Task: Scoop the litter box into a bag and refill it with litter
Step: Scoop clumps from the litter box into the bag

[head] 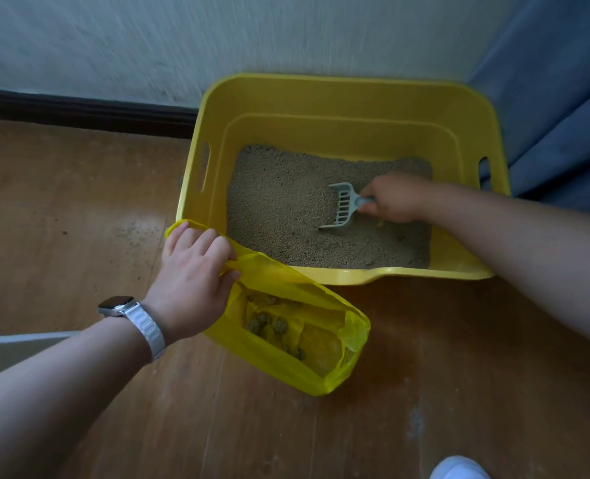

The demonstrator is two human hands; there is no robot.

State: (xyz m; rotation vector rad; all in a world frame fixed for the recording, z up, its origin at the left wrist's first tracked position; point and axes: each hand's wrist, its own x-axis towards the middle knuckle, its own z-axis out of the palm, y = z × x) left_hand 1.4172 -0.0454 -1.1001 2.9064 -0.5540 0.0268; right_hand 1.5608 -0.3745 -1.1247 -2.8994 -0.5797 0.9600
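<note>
My right hand [395, 198] is curled round the handle of the pale grey slotted plastic scoop [341, 205], its head down in the tan granular litter [279, 202] of the yellow plastic litter box [321, 95]. My left hand [193, 271] pinches open the translucent yellow plastic bag [286, 361] at the box's near-left corner. The scoop's axis runs right-to-left, head pointing bagward, so I'd carry left and toward me; no readable labels.
</note>
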